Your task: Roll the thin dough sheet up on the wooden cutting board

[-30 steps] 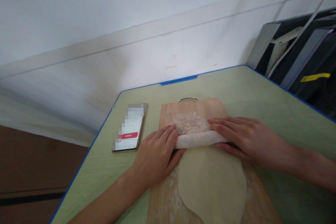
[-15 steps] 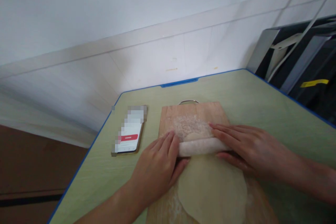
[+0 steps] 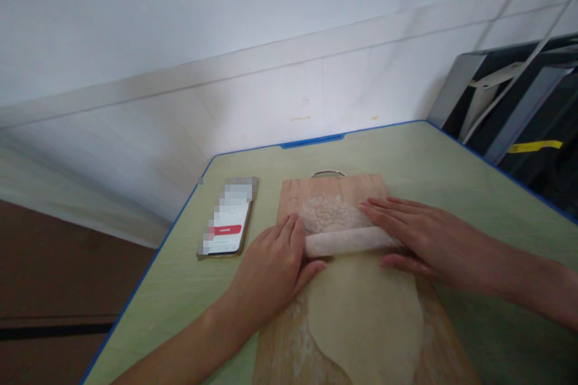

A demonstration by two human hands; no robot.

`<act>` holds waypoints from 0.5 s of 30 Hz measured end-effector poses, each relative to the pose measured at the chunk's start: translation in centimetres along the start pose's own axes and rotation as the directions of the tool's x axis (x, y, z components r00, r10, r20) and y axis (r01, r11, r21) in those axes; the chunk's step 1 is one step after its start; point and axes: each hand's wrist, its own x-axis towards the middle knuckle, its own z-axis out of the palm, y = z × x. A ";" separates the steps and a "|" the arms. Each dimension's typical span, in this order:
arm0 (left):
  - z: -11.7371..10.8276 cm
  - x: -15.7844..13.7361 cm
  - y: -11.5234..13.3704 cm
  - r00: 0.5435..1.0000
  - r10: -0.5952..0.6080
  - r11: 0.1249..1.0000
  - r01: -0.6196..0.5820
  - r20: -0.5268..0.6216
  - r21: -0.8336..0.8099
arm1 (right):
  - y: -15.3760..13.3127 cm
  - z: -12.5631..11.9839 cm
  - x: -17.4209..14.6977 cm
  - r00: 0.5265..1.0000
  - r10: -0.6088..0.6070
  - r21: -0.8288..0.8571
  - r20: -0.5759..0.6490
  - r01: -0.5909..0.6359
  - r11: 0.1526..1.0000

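Observation:
A flour-dusted white rolling pin [image 3: 347, 242] lies crosswise on the far part of a flat sheet of dough [image 3: 368, 319]. My left hand [image 3: 275, 258] holds the pin's left end, fingers over it and thumb on the near side. Over the right end, my right hand [image 3: 415, 237] keeps its fingers long and its thumb toward me, with the pin between. Both pin ends are hidden under the hands. The dough rests on a wooden cutting board [image 3: 293, 189], and loose flour [image 3: 329, 210] whitens the wood beyond the pin.
A phone [image 3: 230, 216] with a lit screen lies left of the board on the green, blue-edged table [image 3: 392, 147]. The board has a metal handle [image 3: 329, 173] at its far end. A white wall [image 3: 253, 102] stands behind, and dark items [image 3: 542, 114] are at the right.
The rolling pin, with both hands on it, has moved slightly away from me over the dough's far edge, now covering it. The view has shifted a little.

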 end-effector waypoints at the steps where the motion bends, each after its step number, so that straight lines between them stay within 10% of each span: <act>1: -0.1 -0.2 0.3 1.000 0.006 1.000 -0.006 -0.009 0.018 | -0.2 -0.1 -0.3 1.000 -0.009 -0.006 -0.002 0.009 1.000; 15: 0.6 0.2 -0.8 0.999 0.016 1.000 -0.017 -0.048 -0.023 | 0.2 0.1 0.3 0.999 -0.009 0.036 -0.033 0.010 0.999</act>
